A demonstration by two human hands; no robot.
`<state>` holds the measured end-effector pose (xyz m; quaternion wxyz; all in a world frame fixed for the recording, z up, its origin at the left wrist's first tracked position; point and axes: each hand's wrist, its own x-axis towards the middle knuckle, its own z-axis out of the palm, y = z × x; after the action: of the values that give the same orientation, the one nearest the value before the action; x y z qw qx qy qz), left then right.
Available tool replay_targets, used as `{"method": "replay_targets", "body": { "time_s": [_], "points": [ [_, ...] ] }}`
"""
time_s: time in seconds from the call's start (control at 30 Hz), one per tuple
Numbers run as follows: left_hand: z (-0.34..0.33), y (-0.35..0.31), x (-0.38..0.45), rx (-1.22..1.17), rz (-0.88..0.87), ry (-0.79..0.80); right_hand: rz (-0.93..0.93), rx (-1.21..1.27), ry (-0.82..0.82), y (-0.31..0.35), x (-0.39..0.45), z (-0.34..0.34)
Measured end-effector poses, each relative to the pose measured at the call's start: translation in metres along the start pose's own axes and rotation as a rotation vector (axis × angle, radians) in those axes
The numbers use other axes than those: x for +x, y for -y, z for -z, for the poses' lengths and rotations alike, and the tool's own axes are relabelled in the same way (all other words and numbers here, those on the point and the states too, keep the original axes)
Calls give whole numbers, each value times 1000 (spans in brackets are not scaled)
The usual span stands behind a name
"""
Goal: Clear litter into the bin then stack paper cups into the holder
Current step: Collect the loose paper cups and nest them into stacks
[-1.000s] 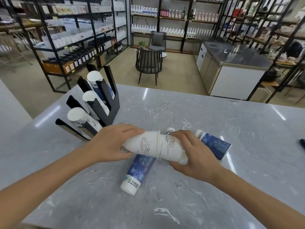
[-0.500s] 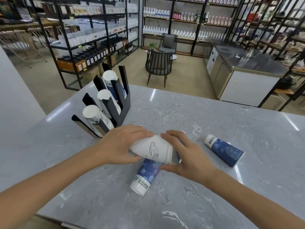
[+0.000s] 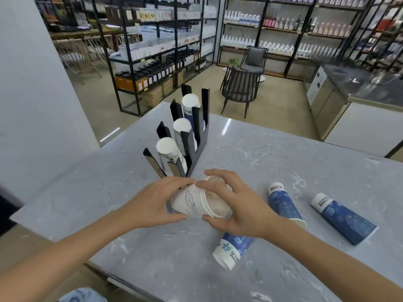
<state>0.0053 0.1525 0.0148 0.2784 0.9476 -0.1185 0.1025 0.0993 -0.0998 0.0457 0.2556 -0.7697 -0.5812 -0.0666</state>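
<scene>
Nearest, a blue cup stack [image 3: 233, 247] lay under the right wrist, not far from the counter's [image 3: 152, 269] front edge. Both hands, left hand [image 3: 152, 203] and right hand [image 3: 237, 205], were wrapped around a white wave-print cup stack [image 3: 196, 203]. Two blue cup stacks [image 3: 283, 203] [image 3: 342, 219] lay right of them. Just beyond the fingers stood the black cup holder [image 3: 194, 136], with open counter past it.

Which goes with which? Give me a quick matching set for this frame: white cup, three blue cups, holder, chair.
Things:
1. white cup
2. blue cups
3. holder
4. chair

States:
A. lying on the counter
B. on the floor beyond the counter
C. held by both hands
D. upright, with cup stacks in its slots

Pairs: 1-C, 2-A, 3-D, 4-B
</scene>
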Motion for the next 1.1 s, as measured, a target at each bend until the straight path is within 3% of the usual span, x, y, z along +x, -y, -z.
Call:
{"method": "replay_targets", "body": {
  "time_s": [0.17, 0.33, 0.63, 0.83, 1.1],
  "points": [
    [-11, 33, -20, -278, 149, -59, 106, 33, 5, 5, 42, -29],
    [-29, 70, -40, -390, 249, -115, 193, 41, 83, 2, 71, -67],
    [-61, 118, -63, -347, 297, -107, 173, 51, 197, -6, 85, -119],
    [-75, 125, -71, -352, 326, -135, 161, 96, 173, -5, 81, -139],
    [-48, 118, -71, -301, 254, -90, 161, 5, 209, -5, 79, -129]
  ]
}}
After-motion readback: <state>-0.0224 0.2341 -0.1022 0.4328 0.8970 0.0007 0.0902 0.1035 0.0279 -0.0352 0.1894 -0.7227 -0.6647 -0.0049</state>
